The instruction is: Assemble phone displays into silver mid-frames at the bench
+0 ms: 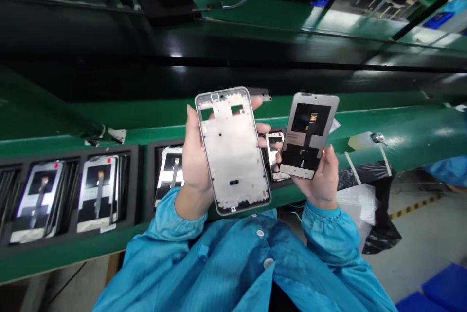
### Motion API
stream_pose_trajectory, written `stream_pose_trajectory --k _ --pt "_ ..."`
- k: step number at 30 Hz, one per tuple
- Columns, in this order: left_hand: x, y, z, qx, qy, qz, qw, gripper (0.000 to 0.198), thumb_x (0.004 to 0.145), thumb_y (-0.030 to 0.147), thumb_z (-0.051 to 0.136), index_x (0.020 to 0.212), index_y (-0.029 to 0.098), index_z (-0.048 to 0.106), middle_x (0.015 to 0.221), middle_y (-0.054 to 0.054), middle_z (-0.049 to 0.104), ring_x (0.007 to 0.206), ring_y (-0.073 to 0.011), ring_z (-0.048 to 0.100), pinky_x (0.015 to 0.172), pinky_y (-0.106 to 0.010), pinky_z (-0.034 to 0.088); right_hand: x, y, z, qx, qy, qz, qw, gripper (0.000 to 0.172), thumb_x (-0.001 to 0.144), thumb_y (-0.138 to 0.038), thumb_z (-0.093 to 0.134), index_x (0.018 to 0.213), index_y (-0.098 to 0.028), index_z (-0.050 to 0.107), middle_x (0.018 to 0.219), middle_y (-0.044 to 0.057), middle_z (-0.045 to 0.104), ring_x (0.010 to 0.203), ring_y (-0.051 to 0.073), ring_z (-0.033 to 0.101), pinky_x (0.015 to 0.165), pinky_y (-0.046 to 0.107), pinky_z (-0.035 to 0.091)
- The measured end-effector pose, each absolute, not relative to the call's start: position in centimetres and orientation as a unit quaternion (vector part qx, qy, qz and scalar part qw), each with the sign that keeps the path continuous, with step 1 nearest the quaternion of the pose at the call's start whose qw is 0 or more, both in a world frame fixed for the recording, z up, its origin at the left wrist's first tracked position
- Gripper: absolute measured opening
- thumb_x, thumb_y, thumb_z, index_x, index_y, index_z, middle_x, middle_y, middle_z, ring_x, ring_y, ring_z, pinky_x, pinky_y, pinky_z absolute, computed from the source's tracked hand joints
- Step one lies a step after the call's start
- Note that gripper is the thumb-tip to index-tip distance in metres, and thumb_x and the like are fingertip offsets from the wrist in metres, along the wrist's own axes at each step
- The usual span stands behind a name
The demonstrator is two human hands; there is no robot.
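At frame centre, a silver phone housing (233, 154) is held by the left hand (195, 163), while right of centre a screen panel (310, 134) is gripped by the right hand (319, 183).

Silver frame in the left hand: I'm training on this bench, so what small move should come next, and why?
Perhaps bring the dark-patched panel in the right hand closer to the silver frame in the left hand: both are phone-shaped, yet they are held apart.
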State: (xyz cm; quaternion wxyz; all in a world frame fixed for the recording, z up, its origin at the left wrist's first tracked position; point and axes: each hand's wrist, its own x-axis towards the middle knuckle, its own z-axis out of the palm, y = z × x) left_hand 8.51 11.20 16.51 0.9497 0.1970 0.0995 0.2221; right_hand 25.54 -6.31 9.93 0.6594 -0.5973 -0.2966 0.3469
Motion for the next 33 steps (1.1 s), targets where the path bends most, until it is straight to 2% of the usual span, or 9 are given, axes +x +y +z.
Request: stream_pose_trajectory --k 3,6,9,12,14,19,25,30,33 --pt "8.4 12.3 16.2 0.195 0.161 0.317 0.914 0.097 0.115 0.084 0.017 0.171 0.016 0.059 0.137 -0.018 0.081 0.110 -0.0368 0.083 0.079 -0.044 0.071 25.4 -6.1 9.8 -0.591 -0.289 0.339 0.672 0.072 0.109 -0.084 0.038 0.141 -0.031 0.074 0.125 0.015 0.082 0.098 0.035 0.080 0.083 0.057 0.073" --pt "8.2 12.9 16.0 0.198 0.173 0.373 0.890 0.089 0.118 0.079 0.021 0.172 0.018 0.058 0.154 -0.017 0.075 0.127 -0.0421 0.080 0.079 -0.042 0.071 25.5 -6.2 9.6 -0.605 -0.307 0.325 0.659 0.073 0.106 -0.089 0.045 0.142 -0.031 0.073 0.130 0.015 0.081 0.108 0.037 0.081 0.085 0.056 0.074" --pt "7.8 13.0 16.1 0.208 0.135 0.389 0.887 0.092 0.121 0.074 0.016 0.156 0.008 0.070 0.150 -0.018 0.078 0.109 -0.0311 0.083 0.077 -0.035 0.069 26.0 -6.5 9.6 -0.601 -0.327 0.320 0.655 0.071 0.102 -0.089 0.063 0.145 -0.033 0.072 0.138 0.014 0.079 0.120 0.038 0.080 0.090 0.055 0.075" --pt "7.4 13.0 16.5 0.212 0.094 0.388 0.892 0.095 0.124 0.064 0.007 0.139 -0.001 0.074 0.138 -0.016 0.082 0.094 -0.0211 0.081 0.081 -0.034 0.067 26.4 -6.9 9.8 -0.594 -0.350 0.322 0.648 0.061 0.101 -0.078 0.077 0.141 -0.032 0.073 0.140 0.014 0.077 0.122 0.037 0.081 0.092 0.055 0.076" --pt "7.3 12.9 16.6 0.213 0.085 0.383 0.895 0.096 0.124 0.062 0.003 0.136 -0.002 0.074 0.133 -0.015 0.083 0.093 -0.0204 0.082 0.083 -0.034 0.067 26.6 -6.9 9.9 -0.595 -0.362 0.315 0.645 0.056 0.102 -0.074 0.079 0.137 -0.031 0.074 0.141 0.013 0.076 0.119 0.036 0.082 0.092 0.056 0.077" --pt "7.8 12.9 16.5 0.209 0.103 0.396 0.888 0.089 0.121 0.074 0.017 0.127 0.009 0.077 0.131 -0.015 0.083 0.088 -0.0227 0.084 0.075 -0.035 0.072 26.6 -6.7 10.0 -0.585 -0.399 0.284 0.647 0.055 0.099 -0.065 0.085 0.140 -0.029 0.074 0.142 0.012 0.073 0.113 0.035 0.083 0.090 0.059 0.077" --pt "7.8 12.5 16.4 0.224 0.092 0.417 0.876 0.085 0.118 0.079 0.013 0.147 0.020 0.067 0.126 -0.013 0.083 0.092 -0.0228 0.085 0.079 -0.037 0.073 26.3 -7.2 10.2 -0.583 -0.476 0.207 0.624 0.063 0.098 -0.066 0.086 0.150 -0.031 0.073 0.146 0.015 0.072 0.112 0.036 0.083 0.090 0.058 0.077" --pt "7.9 12.2 16.8 0.246 0.102 0.420 0.868 0.070 0.124 0.068 0.021 0.168 0.023 0.051 0.124 -0.012 0.081 0.093 -0.0234 0.085 0.080 -0.037 0.073 26.7 -7.8 11.3 -0.582 -0.569 0.163 0.557 0.063 0.098 -0.064 0.087 0.147 -0.025 0.080 0.142 0.019 0.074 0.118 0.042 0.083 0.089 0.061 0.076" --pt "8.0 12.2 16.8 0.261 0.103 0.418 0.864 0.069 0.124 0.065 0.023 0.175 0.023 0.042 0.125 -0.013 0.081 0.095 -0.0240 0.085 0.084 -0.039 0.074 26.7 -7.5 12.5 -0.550 -0.634 0.134 0.527 0.063 0.098 -0.059 0.089 0.152 -0.027 0.080 0.142 0.018 0.076 0.115 0.041 0.083 0.090 0.059 0.075"
